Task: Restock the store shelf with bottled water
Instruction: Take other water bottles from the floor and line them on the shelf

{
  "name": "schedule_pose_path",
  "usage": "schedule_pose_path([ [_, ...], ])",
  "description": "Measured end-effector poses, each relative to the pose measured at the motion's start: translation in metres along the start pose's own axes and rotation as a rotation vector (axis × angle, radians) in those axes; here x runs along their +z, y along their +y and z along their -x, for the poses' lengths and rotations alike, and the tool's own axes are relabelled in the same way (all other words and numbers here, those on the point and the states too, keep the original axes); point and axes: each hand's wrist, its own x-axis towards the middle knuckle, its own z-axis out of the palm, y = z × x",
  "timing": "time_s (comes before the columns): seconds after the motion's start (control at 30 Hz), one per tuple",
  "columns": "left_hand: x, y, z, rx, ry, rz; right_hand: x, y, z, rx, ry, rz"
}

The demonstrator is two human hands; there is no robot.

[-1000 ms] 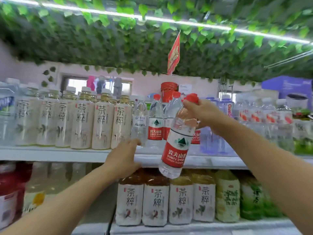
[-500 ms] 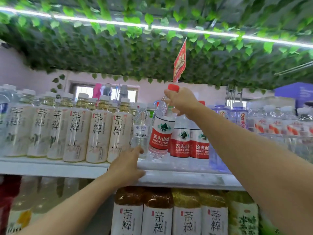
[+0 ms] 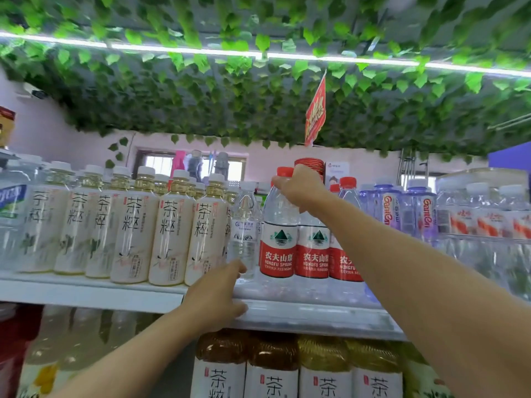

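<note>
On the top shelf (image 3: 287,311), right hand (image 3: 298,186) wrapped round the neck of a red-label water bottle (image 3: 277,239), standing upright in the front row, touching its twin beside it. Left hand (image 3: 215,294) resting on the shelf edge, fingers loose, holding nothing. Looks nearly done for this bottle: only letting go left. Can't tell if more bottles wait.

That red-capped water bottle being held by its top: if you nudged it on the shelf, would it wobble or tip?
Probably fairly steady: the red-capped water bottle looks full, so likely heavy for its size. It is tall and narrow, so a push near the cap could tip it. The right hand grips its neck, and a neighbouring bottle close on its right might stop a fall that way.
</note>
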Motion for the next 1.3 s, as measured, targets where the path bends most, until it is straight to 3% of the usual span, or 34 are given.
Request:
schedule_pose_path([
  [0.23,0.003,-0.003,-0.002,-0.002,0.005,0.0,0.006,-0.001,-0.013,-0.138,0.078,0.434],
  [0.43,0.004,-0.006,-0.003,0.004,-0.014,0.014,0.016,0.01,-0.014,-0.278,0.116,0.637],
  [0.63,0.001,0.001,-0.012,-0.044,-0.022,0.147,0.01,0.008,-0.018,-0.289,0.146,0.859],
  [0.93,0.017,0.03,-0.042,-0.107,-0.013,0.353,0.003,0.03,-0.024,-0.273,0.028,0.613],
  [1.3,0.023,0.039,-0.05,-0.155,-0.044,0.5,0.004,0.034,-0.028,-0.327,0.053,0.579],
])
